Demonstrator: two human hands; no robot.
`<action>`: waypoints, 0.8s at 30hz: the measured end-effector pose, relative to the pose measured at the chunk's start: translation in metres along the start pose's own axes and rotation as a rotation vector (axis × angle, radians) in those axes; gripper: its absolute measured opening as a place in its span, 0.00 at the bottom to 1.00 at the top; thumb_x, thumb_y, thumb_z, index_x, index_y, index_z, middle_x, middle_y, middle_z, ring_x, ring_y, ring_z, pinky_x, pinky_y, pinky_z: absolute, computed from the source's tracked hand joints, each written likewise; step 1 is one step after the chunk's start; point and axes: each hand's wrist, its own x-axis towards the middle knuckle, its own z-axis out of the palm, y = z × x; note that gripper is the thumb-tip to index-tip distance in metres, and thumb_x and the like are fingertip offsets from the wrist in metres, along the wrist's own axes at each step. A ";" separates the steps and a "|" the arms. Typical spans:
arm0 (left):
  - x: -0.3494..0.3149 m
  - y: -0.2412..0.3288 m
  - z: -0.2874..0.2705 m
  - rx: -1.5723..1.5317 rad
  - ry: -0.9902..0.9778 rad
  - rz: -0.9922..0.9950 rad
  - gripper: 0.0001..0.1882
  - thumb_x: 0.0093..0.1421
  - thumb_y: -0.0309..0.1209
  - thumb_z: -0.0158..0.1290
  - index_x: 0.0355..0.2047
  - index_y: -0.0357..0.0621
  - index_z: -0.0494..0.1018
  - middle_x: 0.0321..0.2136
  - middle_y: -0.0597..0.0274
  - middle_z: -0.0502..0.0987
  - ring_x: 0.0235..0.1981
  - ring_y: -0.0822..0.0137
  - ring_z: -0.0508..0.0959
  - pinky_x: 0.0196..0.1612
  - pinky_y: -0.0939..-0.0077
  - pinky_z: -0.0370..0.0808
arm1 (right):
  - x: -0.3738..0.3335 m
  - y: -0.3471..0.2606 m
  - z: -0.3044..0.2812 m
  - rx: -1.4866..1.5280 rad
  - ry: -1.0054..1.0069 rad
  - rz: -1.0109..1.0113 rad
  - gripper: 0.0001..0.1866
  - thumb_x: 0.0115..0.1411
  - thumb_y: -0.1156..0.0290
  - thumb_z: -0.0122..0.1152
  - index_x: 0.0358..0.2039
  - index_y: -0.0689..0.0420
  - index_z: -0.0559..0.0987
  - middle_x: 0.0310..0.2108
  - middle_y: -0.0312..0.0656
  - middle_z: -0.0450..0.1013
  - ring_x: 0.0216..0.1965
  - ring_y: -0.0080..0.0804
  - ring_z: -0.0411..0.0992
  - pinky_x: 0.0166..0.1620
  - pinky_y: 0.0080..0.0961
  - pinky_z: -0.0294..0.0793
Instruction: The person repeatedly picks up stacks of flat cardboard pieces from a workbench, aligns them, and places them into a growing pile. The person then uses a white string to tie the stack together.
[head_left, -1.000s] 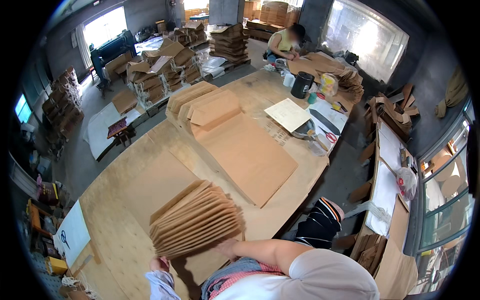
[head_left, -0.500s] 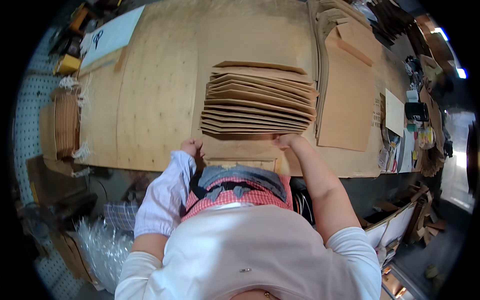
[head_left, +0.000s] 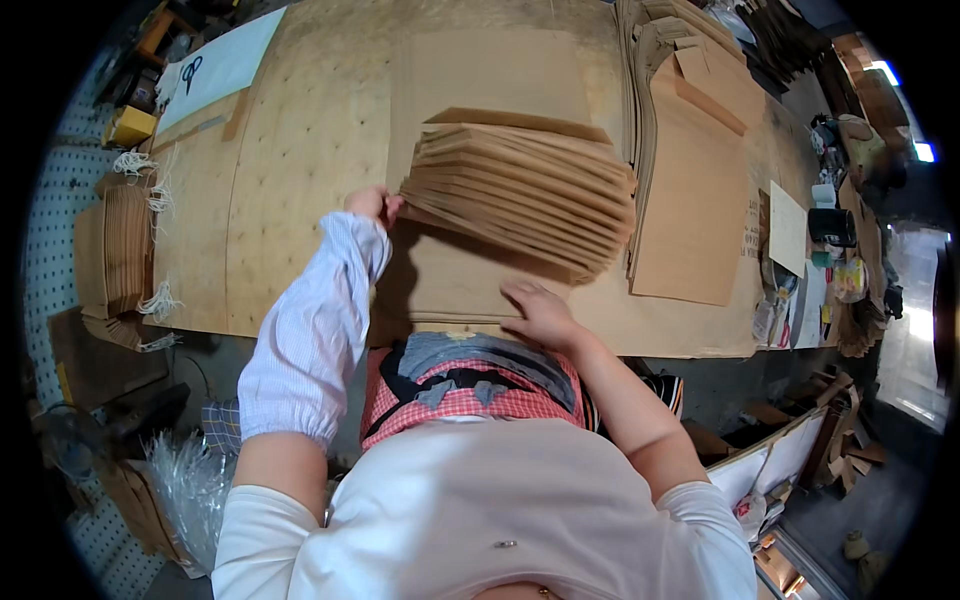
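Head view: folded kraft-paper stack (head_left: pixel 515 195) on the bench (head_left: pixel 310 150) is now skewing, left end swinging away, baring kraft sheet (head_left: pixel 450 287) nearside. Left hand (head_left: pixel 374 204) is apparently pinching its near-left corner; right hand (head_left: pixel 542 314) is hanging back, fingers open.

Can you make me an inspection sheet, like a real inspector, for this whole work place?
Surface: wooden table, with flat brown paper near the person.
Work things: fanned paper stack, tilted; a larger paper stack to its right.
Clutter: scissors on a white sheet; pale card and black container at right.
Hands: left hand at the fanned stack's left corner, perhaps pinching it; right hand open over the flat paper.
Cables: none clearly seen.
Surroundings: shiny clear plastic lower left; cardboard scraps lower right.
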 end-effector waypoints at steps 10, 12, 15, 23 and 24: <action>-0.010 -0.040 -0.077 0.644 -0.143 0.533 0.14 0.60 0.40 0.43 0.33 0.39 0.65 0.21 0.55 0.73 0.21 0.68 0.73 0.25 0.77 0.71 | 0.075 0.035 -0.059 0.285 -0.720 0.276 0.33 0.48 0.52 0.61 0.52 0.54 0.65 0.44 0.46 0.70 0.47 0.38 0.66 0.50 0.29 0.63; 0.020 -0.094 -0.127 0.609 -0.215 0.511 0.14 0.59 0.40 0.47 0.28 0.40 0.70 0.19 0.64 0.70 0.23 0.74 0.69 0.28 0.78 0.68 | 0.079 0.049 -0.059 0.340 -0.657 0.263 0.29 0.53 0.49 0.56 0.49 0.55 0.69 0.41 0.45 0.72 0.44 0.35 0.67 0.47 0.29 0.64; -0.028 -0.106 -0.100 0.135 -0.294 -0.044 0.08 0.59 0.35 0.47 0.31 0.43 0.71 0.22 0.67 0.70 0.25 0.74 0.69 0.28 0.80 0.67 | 0.080 0.056 -0.053 0.172 -0.684 0.332 0.26 0.56 0.47 0.49 0.45 0.56 0.72 0.40 0.44 0.72 0.42 0.36 0.68 0.46 0.29 0.64; 0.095 -0.151 -0.144 0.790 -0.109 0.202 0.09 0.54 0.35 0.50 0.24 0.45 0.74 0.21 0.64 0.73 0.24 0.69 0.72 0.26 0.76 0.70 | 0.040 0.101 0.006 -0.244 0.054 -0.048 0.21 0.54 0.54 0.50 0.39 0.57 0.75 0.37 0.50 0.73 0.40 0.46 0.70 0.43 0.34 0.68; 0.085 -0.148 -0.136 0.872 -0.075 0.241 0.08 0.54 0.35 0.50 0.24 0.45 0.74 0.21 0.63 0.73 0.24 0.69 0.72 0.25 0.75 0.70 | 0.036 0.109 0.009 -0.250 0.025 0.004 0.21 0.54 0.54 0.50 0.39 0.57 0.75 0.37 0.50 0.73 0.40 0.46 0.70 0.43 0.34 0.68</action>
